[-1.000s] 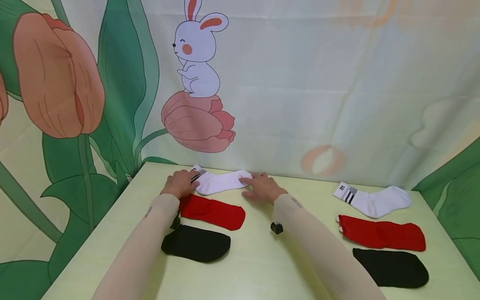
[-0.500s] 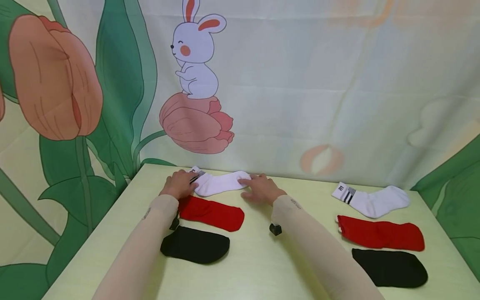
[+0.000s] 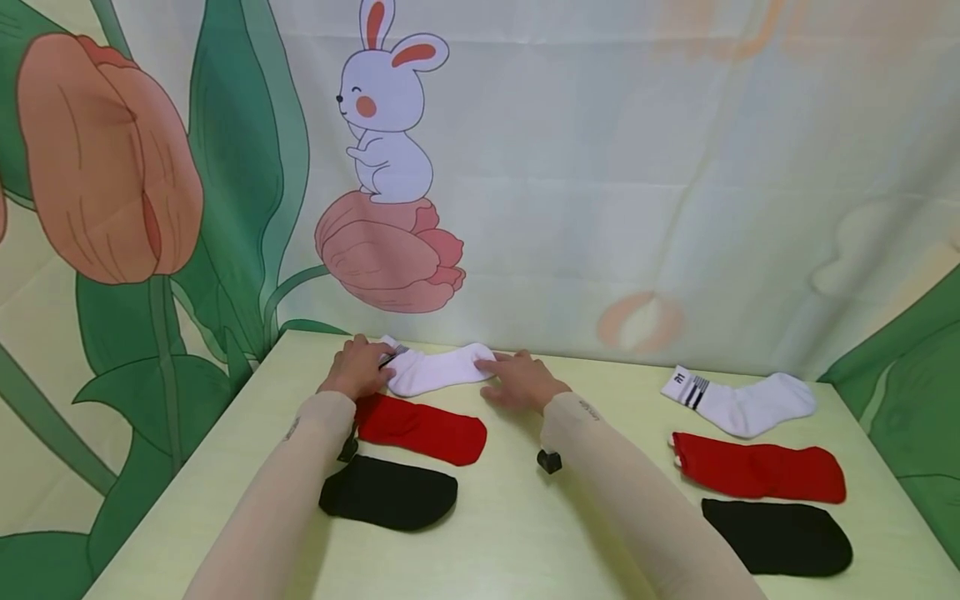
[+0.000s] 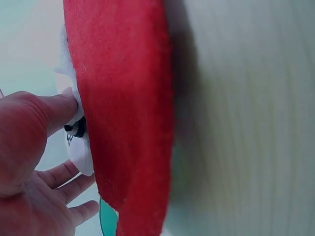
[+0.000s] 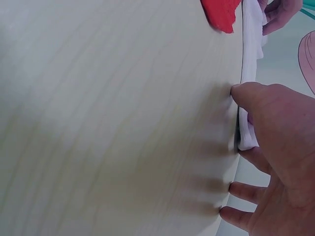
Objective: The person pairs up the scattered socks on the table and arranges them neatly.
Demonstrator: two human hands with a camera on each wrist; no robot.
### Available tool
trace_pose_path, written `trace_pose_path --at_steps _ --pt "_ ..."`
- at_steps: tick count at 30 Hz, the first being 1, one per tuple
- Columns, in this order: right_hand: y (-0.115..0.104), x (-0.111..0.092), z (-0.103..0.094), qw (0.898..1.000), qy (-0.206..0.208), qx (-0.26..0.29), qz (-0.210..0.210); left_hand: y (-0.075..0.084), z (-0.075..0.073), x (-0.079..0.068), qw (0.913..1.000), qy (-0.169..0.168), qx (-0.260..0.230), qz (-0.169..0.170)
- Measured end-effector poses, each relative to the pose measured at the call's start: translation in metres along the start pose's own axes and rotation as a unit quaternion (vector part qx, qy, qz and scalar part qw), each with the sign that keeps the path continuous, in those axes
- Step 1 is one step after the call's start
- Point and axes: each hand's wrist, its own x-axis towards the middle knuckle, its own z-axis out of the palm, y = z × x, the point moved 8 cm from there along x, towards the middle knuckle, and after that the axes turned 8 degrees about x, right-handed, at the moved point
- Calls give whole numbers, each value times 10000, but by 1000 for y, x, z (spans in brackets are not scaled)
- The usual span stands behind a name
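A white ankle sock (image 3: 438, 371) with dark stripes at its cuff lies flat near the table's back edge. At the cuff end, my left hand (image 3: 358, 367) touches it, thumb on the fabric near the stripes and the other fingers spread, partly covering the cuff. My right hand (image 3: 522, 382) is at the toe end, a fingertip on the toe and the thumb lower beside it; in the right wrist view its fingers (image 5: 246, 191) are fairly straight, tips down at the tabletop. Just in front lies a red sock (image 3: 427, 427), which fills much of the left wrist view (image 4: 123, 98).
A black sock (image 3: 393, 493) lies in front of the red one. On the right side a second white sock (image 3: 750, 404), red sock (image 3: 765, 468) and black sock (image 3: 783, 537) lie in a column. A printed cloth backdrop (image 3: 555, 208) hangs right behind the table (image 3: 510, 533).
Both hands keep their places at the two ends of the white sock. The head view has shifted slightly, and no sock has visibly moved on the table.
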Motion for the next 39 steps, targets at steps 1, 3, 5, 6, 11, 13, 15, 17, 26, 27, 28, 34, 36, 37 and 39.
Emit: trace_pose_path --at_steps 1,3,5,6,11,13,15,17,26,27,28,34,36,37,39 --pt "0 -1 0 10000 -10 18 3 0 0 0 10000 28 16 19" --pt "-1 -2 1 10000 -26 43 0 1 -1 0 9999 94 76 80" --pt "-1 -2 1 10000 -36 55 -17 3 -2 -1 9995 196 188 168" --pt "-1 -3 1 10000 -32 48 -25 4 -3 -1 9991 254 244 221" --pt "-1 -5 0 10000 -7 3 -80 8 -9 -3 9962 491 569 436" --pt "-2 -6 -1 9998 8 -65 -175 7 -10 -4 9960 526 566 453" --pt "-3 -7 -3 9994 40 -135 -307 6 -11 -5 9963 564 454 468" --pt "-5 -7 -5 9986 103 -192 -474 4 -11 -5 9969 585 232 467" --pt "-11 -8 -18 9963 347 -38 -791 -1 -22 -8 9940 877 -568 313" --pt "-11 -8 -19 9962 356 -20 -792 -1 -23 -8 9935 912 -601 307" --pt "-11 -8 -20 9961 365 -7 -803 -1 -24 -9 9931 944 -611 318" --pt "-11 -10 -28 9932 612 134 -977 2 -33 -12 9909 1084 -678 424" --pt "-12 -11 -34 9909 809 123 -1066 3 -37 -13 9903 1123 -705 422" --pt "-12 -11 -37 9895 914 100 -1116 4 -39 -13 9898 1156 -717 424" --pt "-13 -13 -43 9866 1104 30 -1205 6 -45 -13 9889 1226 -713 447"
